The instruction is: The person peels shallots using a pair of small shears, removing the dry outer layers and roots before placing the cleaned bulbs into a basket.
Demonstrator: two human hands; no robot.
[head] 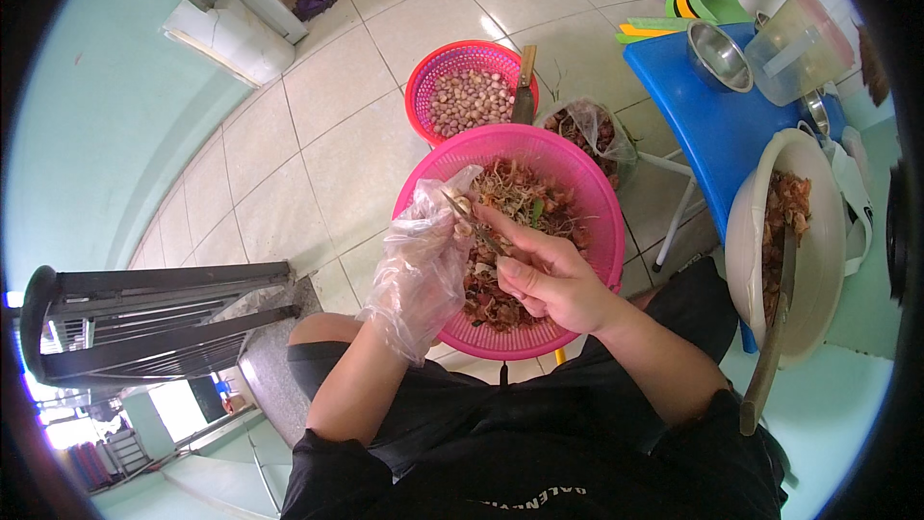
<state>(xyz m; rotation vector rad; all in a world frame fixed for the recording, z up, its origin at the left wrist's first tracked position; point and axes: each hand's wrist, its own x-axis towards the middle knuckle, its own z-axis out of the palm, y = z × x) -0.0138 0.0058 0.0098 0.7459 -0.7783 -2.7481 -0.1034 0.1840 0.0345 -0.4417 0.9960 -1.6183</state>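
Observation:
My left hand (426,253), in a clear plastic glove, holds small pale bulbs (463,217) that look like shallots. In my right hand (548,278), which is bare, is a small knife (473,225) with its blade against the bulbs. Both hands are over a pink plastic basket (610,231) holding brown skins, roots and trimmings (505,310). Behind it, a red basket (415,97) contains many peeled shallots (469,101), and a wooden-handled knife (525,83) leans across its right side. Beside that sits a plastic bag (624,148) of dark, unpeeled bulbs.
At right stands a blue table (664,94) with a metal bowl (720,55) and a plastic pitcher (798,47). A cream basin (816,289) of skins with a long-handled knife (769,361) is near my right arm. A dark metal railing (166,282) stands at left.

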